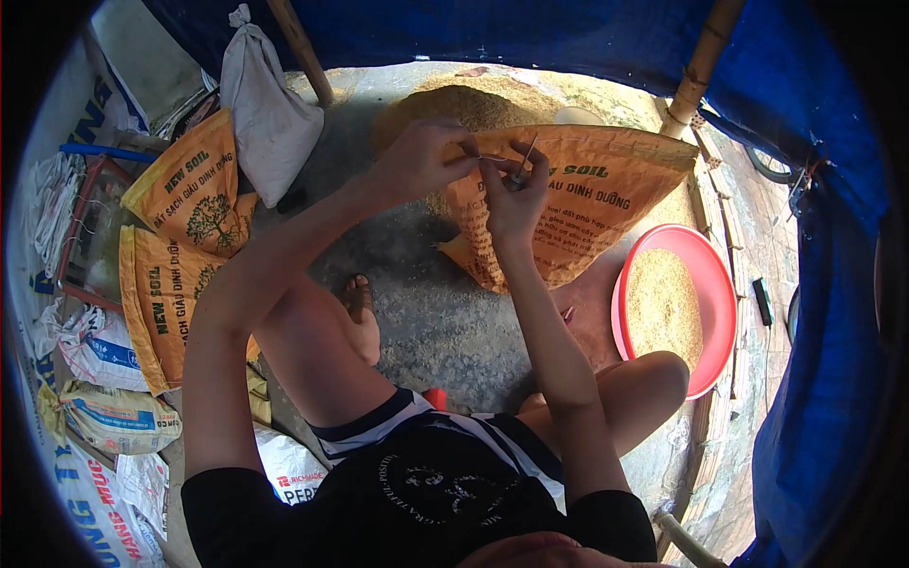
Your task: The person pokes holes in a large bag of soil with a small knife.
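Observation:
An orange woven sack [587, 204] printed "NEW SOIL" stands in front of me, its top edge running off to the right with a pale line of stitching along it. At the sack's upper left corner my left hand [431, 156] is closed, thumb and finger pinching a thin pale thread [491, 158]. Just right of it, my right hand [516, 194] is closed round a thin pointed metal tool [532, 148]; its lower part is hidden by the fingers. The two hands nearly meet over the sack's edge.
A pink basin [722, 303] of yellowish grain-like husks [663, 308] stands at right. Behind the sack lies a husk heap [454, 106]. At left are more orange sacks [151, 293] and a tied white sack [270, 109]. Blue tarp [530, 33] and bamboo poles [705, 66] border the space.

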Motion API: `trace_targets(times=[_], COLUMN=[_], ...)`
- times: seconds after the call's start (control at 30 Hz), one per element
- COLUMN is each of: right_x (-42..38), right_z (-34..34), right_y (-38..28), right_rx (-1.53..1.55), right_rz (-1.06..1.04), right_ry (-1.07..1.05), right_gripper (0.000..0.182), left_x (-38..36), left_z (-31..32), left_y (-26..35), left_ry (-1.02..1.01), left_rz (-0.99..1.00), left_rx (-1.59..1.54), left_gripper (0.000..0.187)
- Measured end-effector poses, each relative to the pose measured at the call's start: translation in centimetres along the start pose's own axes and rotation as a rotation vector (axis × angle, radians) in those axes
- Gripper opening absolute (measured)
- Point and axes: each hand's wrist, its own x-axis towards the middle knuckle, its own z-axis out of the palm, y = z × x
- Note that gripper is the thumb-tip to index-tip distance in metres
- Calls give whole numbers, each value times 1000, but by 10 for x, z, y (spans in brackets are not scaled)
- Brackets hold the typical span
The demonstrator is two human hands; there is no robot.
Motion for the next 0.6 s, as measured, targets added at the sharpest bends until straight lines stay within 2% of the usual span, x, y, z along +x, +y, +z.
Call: trace_targets(times=[0.3,0.4,0.47,0.6], right_x=[-3,-2,-2,-6], right_z=[3,2,1,4], right_y=[-9,-7,-8,-5], right_rx=[-134,-238,-282,-385], right_rz=[-16,-86,-122,-239], right_ry=[-12,-9,-14,-38], right_gripper=[36,35,34,31], left_x=[2,5,8,10], left_z=[-1,-10,-19,-25], left_y=[-2,-5,-5,-27], left_ry=[2,-65,-237,-271], left_rz=[22,-52,-214,-139], left_rx=[94,-7,-42,-183], left_gripper=[13,14,14,21])
